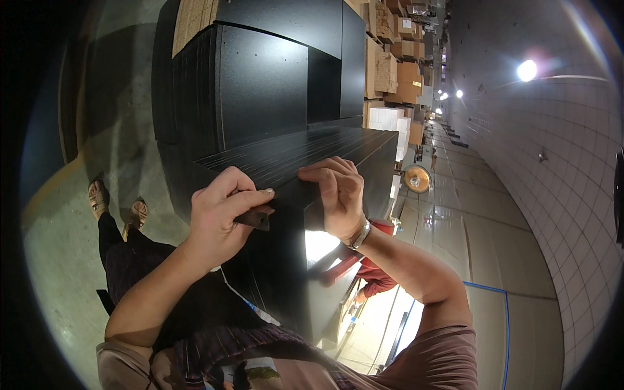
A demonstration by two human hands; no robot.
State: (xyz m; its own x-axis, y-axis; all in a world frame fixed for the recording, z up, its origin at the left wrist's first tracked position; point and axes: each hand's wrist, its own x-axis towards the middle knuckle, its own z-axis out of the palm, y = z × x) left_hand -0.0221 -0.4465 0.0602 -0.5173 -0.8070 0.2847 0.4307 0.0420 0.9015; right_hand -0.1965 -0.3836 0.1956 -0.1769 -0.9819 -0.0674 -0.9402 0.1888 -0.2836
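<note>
Black panels [260, 156] are being touched by the right hand [339, 192], grip unclear. A four-o'clock-pointing strip [259, 220] is being clamped by the left hand [221, 205].

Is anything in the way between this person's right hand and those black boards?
Nothing visible is: the right hand appears to rest directly on the black boards. The left hand, holding a small brown piece, is off to the left, not between them.

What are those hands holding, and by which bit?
The left hand grips a brown block by one end; the other end, with a hole, sticks out. The right hand is at the black boards; I can't tell whether it grips one.
</note>
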